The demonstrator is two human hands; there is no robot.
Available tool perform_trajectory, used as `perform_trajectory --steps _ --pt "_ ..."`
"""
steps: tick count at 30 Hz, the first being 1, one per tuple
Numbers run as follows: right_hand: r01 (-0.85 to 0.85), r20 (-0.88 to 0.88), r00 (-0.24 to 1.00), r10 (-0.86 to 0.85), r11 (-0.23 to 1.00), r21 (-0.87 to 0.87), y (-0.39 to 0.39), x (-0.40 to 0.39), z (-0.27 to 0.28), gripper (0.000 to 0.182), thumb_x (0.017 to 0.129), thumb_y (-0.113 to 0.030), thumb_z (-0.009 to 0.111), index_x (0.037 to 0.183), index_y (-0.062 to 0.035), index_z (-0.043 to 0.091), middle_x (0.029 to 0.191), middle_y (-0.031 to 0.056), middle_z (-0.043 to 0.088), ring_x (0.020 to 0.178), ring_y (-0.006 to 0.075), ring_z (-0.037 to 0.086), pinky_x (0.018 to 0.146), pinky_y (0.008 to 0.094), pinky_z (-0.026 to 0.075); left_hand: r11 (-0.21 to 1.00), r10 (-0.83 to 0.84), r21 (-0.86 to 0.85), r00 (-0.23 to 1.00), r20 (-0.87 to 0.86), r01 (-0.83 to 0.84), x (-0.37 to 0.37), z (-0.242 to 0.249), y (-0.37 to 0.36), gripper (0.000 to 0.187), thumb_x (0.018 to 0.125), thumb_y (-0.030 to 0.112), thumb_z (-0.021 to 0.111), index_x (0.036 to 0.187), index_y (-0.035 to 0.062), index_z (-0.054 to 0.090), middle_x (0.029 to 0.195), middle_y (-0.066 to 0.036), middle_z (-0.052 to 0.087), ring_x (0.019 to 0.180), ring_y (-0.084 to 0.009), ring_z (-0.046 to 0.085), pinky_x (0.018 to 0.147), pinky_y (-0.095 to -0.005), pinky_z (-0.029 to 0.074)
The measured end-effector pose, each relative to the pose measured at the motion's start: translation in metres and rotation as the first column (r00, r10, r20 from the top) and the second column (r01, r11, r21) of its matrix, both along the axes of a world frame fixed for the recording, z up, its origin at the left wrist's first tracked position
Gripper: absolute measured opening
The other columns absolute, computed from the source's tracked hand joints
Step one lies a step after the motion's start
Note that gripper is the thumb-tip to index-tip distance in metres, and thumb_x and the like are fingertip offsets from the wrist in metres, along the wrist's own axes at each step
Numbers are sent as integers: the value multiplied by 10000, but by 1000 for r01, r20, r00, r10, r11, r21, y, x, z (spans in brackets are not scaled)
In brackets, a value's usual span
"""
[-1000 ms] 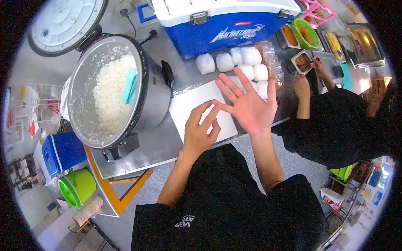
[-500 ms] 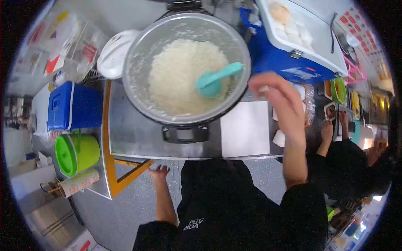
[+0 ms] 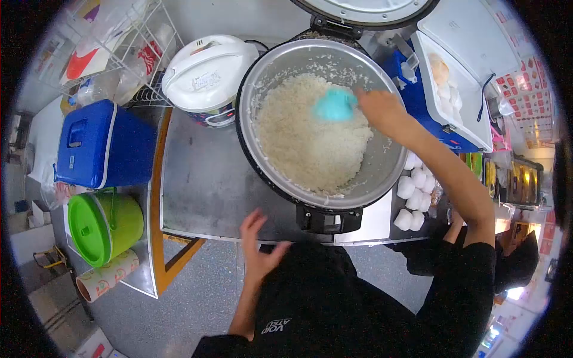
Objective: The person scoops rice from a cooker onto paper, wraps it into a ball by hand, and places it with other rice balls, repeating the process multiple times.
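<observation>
A large round metal pot [image 3: 262, 149] full of white rice [image 3: 298, 143] stands open on the counter. My right hand [image 3: 382, 113] reaches in over its right side, fingers closed on the handle of a turquoise paddle [image 3: 334, 105], whose blade is over the rice and slightly blurred. My left hand [image 3: 260, 250] hangs at the counter's front edge, below the pot, fingers spread and nothing in it.
Left of the pot stand a white-lidded cooker [image 3: 209, 74], a blue cooler [image 3: 101, 143] and a green bucket [image 3: 107, 227]. To the right are white wrapped balls [image 3: 415, 191], an open cooler [image 3: 439, 119] and a co-worker [image 3: 516, 262] in black.
My right hand has moved left into the pot and taken hold of the paddle. My left hand has risen to the counter edge. The view has shifted, with the pot now further right.
</observation>
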State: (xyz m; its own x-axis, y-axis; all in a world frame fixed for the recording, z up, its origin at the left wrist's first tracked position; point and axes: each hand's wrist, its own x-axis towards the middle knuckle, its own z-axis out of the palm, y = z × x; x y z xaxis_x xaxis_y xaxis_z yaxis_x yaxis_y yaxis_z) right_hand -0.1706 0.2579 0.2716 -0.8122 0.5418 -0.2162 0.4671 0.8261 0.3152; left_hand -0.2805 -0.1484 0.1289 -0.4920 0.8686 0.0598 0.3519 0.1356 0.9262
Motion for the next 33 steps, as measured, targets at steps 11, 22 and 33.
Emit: perform_trajectory --steps 11,22,33 --pt "147 19 988 -150 915 -375 -16 -58 -55 304 1006 -245 493 1018 50 567 825 239 684 802 402 699 697 486 570 1000 -25 -6 999 25 25 2 2 72 1303 493 470 910 1464 -67 229 1495 -293 307 1415 -474 266 1166 -626 123" --pt "-12 100 986 130 664 -748 -77 -42 -42 321 991 -220 513 990 90 595 919 253 656 839 400 684 719 474 551 994 -84 -71 991 -100 77 0 0 64 1189 516 534 872 1412 -44 346 1439 -250 410 1375 -424 372 1144 -678 126" --pt "155 96 987 -127 622 -767 -92 9 46 294 944 -229 564 871 41 653 853 242 656 771 342 693 658 444 555 998 -37 -50 963 -265 24 0 -1 71 1174 510 457 870 1410 -61 322 1394 -302 407 1356 -462 358 1165 -635 130"
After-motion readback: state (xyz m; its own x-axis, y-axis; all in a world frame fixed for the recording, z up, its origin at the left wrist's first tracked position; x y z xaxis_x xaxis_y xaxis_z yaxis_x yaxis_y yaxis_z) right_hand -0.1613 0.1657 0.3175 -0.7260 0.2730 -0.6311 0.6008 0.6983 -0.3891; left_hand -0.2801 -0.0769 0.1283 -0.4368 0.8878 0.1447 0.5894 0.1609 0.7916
